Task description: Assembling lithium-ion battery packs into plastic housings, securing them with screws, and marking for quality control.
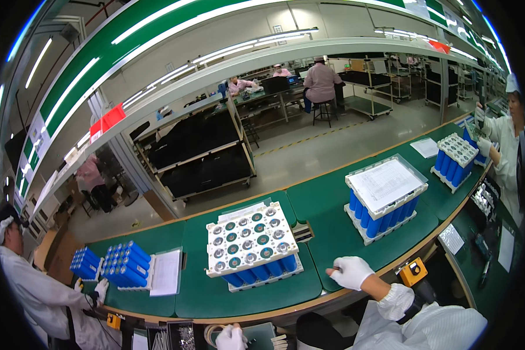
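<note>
We have our right hand (351, 273) at the near edge of the green table (251, 304), fingers curled in; we cannot tell whether it grips anything. Our left hand (231, 338) is low at the lower edge of the view, just beside a pale ring (212, 335) and near a box of small parts (185, 337); we cannot tell whether it is open or closed. The nearest battery pack (252, 237) stands upright on the table between our hands and the far edge, apart from both.
</note>
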`<state>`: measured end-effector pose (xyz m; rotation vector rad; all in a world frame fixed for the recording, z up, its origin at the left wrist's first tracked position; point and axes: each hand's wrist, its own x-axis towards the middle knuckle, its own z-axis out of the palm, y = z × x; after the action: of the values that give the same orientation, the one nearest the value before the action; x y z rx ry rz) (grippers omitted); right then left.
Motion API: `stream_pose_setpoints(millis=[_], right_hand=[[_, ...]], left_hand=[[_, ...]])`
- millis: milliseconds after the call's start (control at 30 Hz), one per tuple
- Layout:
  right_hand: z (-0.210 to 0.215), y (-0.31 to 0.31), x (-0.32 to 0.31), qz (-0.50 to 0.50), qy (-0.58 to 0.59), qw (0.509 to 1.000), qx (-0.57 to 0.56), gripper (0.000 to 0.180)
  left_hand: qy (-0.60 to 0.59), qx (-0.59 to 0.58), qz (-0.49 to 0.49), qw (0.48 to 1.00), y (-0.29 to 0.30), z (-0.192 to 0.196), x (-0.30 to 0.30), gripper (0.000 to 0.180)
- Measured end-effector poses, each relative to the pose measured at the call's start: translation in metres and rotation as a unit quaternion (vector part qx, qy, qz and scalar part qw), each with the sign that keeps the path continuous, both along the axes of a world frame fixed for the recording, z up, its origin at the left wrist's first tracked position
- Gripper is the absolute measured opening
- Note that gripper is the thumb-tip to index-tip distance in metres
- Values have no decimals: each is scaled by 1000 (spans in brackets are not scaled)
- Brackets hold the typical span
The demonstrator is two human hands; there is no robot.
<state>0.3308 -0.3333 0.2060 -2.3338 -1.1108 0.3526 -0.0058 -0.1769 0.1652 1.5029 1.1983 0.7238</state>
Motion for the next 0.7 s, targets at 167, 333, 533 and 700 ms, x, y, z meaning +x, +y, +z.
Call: stream_pose_setpoints(millis=[167,333,533,700], right_hand=[[-51,-51,12,-65,-100,987,109,25],[-68,-65,23,-81,-167,968,170,18],[-76,-58,25,-56,-218,948,227,17],[-77,-60,28,-30,-199,938,282,20]], left_hand=[[20,-22,65,997,-60,-29,-27,20],[60,-20,77,995,-87,-48,-39,20],[112,40,97,988,-100,-51,-39,19],[218,49,139,965,-116,-48,-34,23]])
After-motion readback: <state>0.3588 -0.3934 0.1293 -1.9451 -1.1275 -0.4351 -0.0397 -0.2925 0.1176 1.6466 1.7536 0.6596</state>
